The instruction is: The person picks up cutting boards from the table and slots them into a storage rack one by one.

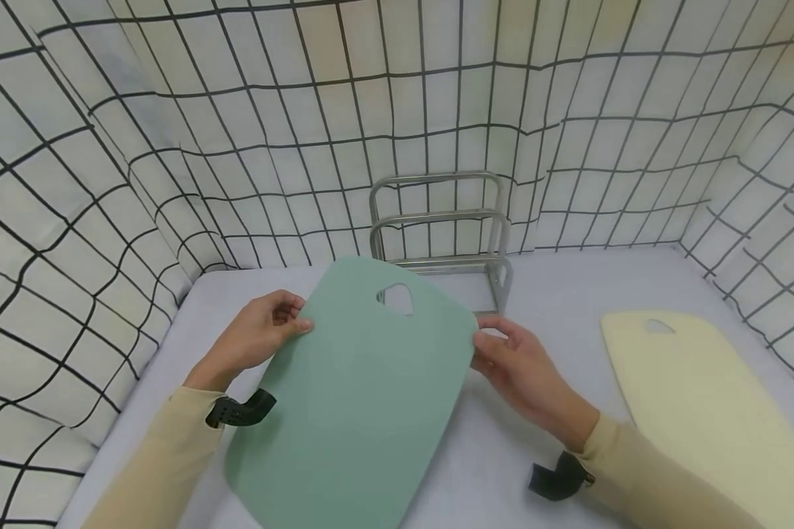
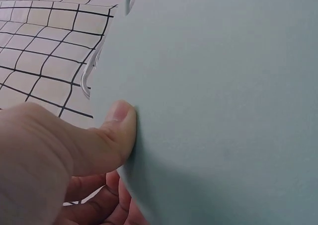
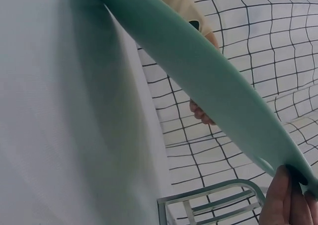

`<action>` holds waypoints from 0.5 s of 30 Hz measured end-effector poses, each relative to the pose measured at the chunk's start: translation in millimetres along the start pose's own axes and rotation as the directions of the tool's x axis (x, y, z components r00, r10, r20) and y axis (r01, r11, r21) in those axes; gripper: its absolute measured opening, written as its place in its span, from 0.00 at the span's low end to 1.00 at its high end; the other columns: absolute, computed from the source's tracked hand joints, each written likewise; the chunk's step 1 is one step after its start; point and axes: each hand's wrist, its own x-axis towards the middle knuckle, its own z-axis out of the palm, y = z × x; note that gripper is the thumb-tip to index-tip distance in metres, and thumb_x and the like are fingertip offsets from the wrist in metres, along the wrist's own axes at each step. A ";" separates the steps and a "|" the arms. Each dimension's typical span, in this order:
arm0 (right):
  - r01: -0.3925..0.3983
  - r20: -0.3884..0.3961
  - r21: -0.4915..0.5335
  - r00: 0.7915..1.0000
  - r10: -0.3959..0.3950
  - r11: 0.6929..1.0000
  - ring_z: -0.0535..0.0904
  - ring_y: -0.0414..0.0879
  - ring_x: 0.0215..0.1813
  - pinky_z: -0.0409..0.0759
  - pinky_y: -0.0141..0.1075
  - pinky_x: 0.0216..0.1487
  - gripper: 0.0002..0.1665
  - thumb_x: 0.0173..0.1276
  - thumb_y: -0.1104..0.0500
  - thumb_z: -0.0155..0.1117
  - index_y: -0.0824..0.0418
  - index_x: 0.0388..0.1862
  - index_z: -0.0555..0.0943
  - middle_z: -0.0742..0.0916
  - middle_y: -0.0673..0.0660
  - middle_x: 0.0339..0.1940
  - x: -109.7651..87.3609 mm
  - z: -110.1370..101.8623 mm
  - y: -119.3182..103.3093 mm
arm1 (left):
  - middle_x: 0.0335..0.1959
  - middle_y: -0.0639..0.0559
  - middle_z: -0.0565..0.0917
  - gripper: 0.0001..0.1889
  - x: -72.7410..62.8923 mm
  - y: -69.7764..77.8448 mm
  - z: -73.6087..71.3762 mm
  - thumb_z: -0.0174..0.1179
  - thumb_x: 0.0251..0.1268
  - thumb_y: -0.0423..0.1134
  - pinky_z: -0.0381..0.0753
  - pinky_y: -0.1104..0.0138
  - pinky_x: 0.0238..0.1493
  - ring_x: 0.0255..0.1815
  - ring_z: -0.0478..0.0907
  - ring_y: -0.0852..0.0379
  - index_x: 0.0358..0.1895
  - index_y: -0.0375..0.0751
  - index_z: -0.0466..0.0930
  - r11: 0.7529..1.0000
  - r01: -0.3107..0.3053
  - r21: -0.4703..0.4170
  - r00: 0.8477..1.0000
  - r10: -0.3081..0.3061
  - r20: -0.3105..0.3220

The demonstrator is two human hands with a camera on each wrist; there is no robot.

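holding the green board (image 1: 364, 389), long axis near-left to far-right
we pinched opposite edges, left hand (image 1: 258, 334) and right hand (image 1: 526, 378); the rack (image 1: 437, 217) stood beyond, nearer our right hand.

bare left hand (image 1: 256, 336), bare right hand (image 1: 524, 371), beige left sleeve (image 1: 162, 455), matching right sleeve (image 1: 655, 470), both plain cloth ending at the wrist; black left wrist camera (image 1: 241, 411), black right wrist camera (image 1: 557, 479), each a small, bent shape

green board (image 1: 360, 393) cut off, rack (image 1: 440, 216) partly hidden
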 end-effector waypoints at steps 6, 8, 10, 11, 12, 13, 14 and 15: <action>-0.037 -0.111 0.012 0.993 0.039 0.999 0.87 0.37 0.53 0.85 0.31 0.60 0.08 0.80 0.60 0.58 0.56 0.53 0.80 0.90 0.46 0.51 4.5 5.6 -3.2 | 0.53 0.40 0.80 0.21 -0.8 -2.1 0.2 0.62 0.75 0.45 0.78 0.59 0.53 0.55 0.79 0.45 0.61 0.33 0.74 0.999 0.035 -0.037 0.999 -0.035 -0.003; -0.047 -0.136 0.015 0.989 0.049 0.999 0.87 0.37 0.52 0.85 0.31 0.60 0.07 0.80 0.60 0.59 0.55 0.53 0.80 0.90 0.46 0.51 5.8 7.3 -4.2 | 0.54 0.39 0.80 0.22 -1.0 -3.1 0.2 0.62 0.75 0.45 0.78 0.58 0.54 0.56 0.79 0.45 0.62 0.33 0.74 0.998 0.045 -0.050 0.999 -0.046 -0.003; -0.053 -0.158 0.019 0.986 0.055 0.998 0.87 0.37 0.52 0.86 0.31 0.60 0.07 0.80 0.59 0.60 0.55 0.52 0.80 0.90 0.46 0.50 7.1 9.0 -5.2 | 0.56 0.38 0.80 0.23 -1.4 -4.0 0.3 0.62 0.75 0.46 0.79 0.58 0.55 0.58 0.78 0.44 0.63 0.33 0.73 0.997 0.052 -0.063 0.999 -0.053 -0.006; -0.056 -0.167 0.021 0.984 0.059 0.998 0.87 0.37 0.52 0.86 0.31 0.60 0.07 0.79 0.59 0.60 0.55 0.52 0.80 0.91 0.46 0.50 7.8 9.8 -5.9 | 0.56 0.38 0.80 0.24 -1.7 -4.5 0.4 0.62 0.75 0.46 0.79 0.58 0.55 0.58 0.78 0.44 0.64 0.33 0.73 0.996 0.056 -0.069 0.998 -0.057 -0.008; -0.058 -0.176 0.022 0.983 0.061 0.998 0.87 0.37 0.51 0.86 0.31 0.60 0.07 0.79 0.58 0.60 0.55 0.52 0.81 0.91 0.46 0.50 8.7 10.5 -6.3 | 0.57 0.38 0.80 0.24 -2.2 -4.9 0.4 0.62 0.75 0.46 0.79 0.58 0.55 0.58 0.78 0.44 0.64 0.33 0.73 0.995 0.058 -0.076 0.998 -0.059 -0.011; -0.060 -0.183 0.023 0.981 0.063 0.998 0.87 0.37 0.51 0.86 0.31 0.59 0.07 0.79 0.58 0.61 0.55 0.52 0.81 0.91 0.46 0.50 9.6 11.1 -6.7 | 0.57 0.38 0.80 0.24 -2.6 -5.3 0.5 0.62 0.75 0.46 0.79 0.58 0.54 0.59 0.78 0.44 0.64 0.33 0.73 0.995 0.060 -0.078 0.998 -0.061 -0.014; -0.060 -0.188 0.022 0.980 0.063 0.998 0.87 0.37 0.51 0.86 0.32 0.59 0.07 0.79 0.57 0.61 0.55 0.52 0.81 0.91 0.46 0.50 10.6 11.7 -7.0 | 0.57 0.38 0.80 0.25 -3.2 -5.6 0.7 0.62 0.75 0.47 0.79 0.59 0.54 0.58 0.78 0.44 0.64 0.33 0.73 0.995 0.061 -0.082 0.998 -0.063 -0.019; -0.060 -0.193 0.022 0.979 0.063 0.998 0.87 0.37 0.51 0.86 0.31 0.59 0.07 0.79 0.57 0.61 0.54 0.52 0.81 0.91 0.46 0.49 11.7 12.4 -7.3 | 0.57 0.38 0.80 0.25 -3.8 -5.8 0.7 0.62 0.75 0.47 0.79 0.59 0.53 0.58 0.78 0.44 0.64 0.33 0.73 0.994 0.063 -0.085 0.998 -0.065 -0.024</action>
